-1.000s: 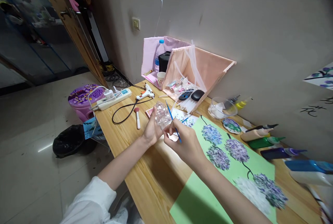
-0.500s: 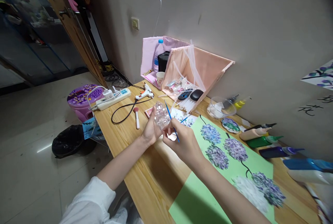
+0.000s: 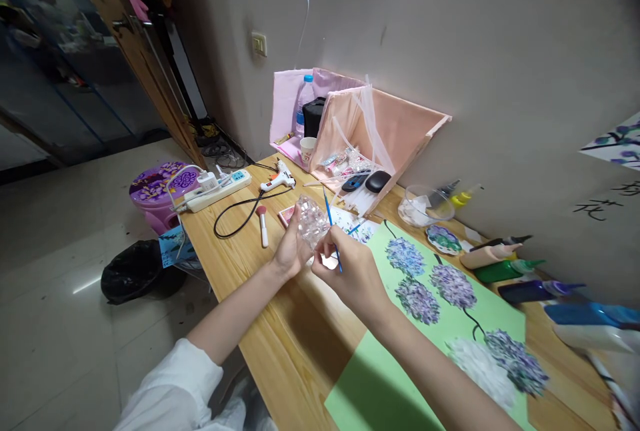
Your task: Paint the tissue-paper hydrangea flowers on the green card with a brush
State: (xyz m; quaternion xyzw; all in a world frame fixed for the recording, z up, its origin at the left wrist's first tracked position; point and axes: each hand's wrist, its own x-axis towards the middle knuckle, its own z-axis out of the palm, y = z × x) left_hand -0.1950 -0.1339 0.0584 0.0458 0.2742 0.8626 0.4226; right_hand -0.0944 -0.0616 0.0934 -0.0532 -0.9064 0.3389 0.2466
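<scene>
My left hand (image 3: 291, 251) is closed around a clear, faceted, crystal-like object (image 3: 313, 221), held above the wooden table. Beside it, my right hand (image 3: 345, 264) grips a thin blue paintbrush (image 3: 327, 207) that points up and slightly left. The right fingertips are close to the lower side of the clear object; whether they touch it I cannot tell. Under and behind the hands lies a white sheet with blue floral painting (image 3: 350, 221), partly covered. Green paper (image 3: 365, 377) with purple, blue and white painted flowers lies beneath my right forearm.
A glue gun (image 3: 280, 177), a power strip (image 3: 220, 191) and a makeup brush (image 3: 263, 225) lie at the left. Pink fabric-covered boxes (image 3: 415, 121) stand against the wall. Paint bottles (image 3: 490, 255) and a clear bowl (image 3: 425, 207) line the right. A black-bagged bin (image 3: 133, 271) is on the floor.
The blue paintbrush in my right hand has turned a little more upright, its upper end shifting right. My left hand keeps hold of the clear object, nearly still.
</scene>
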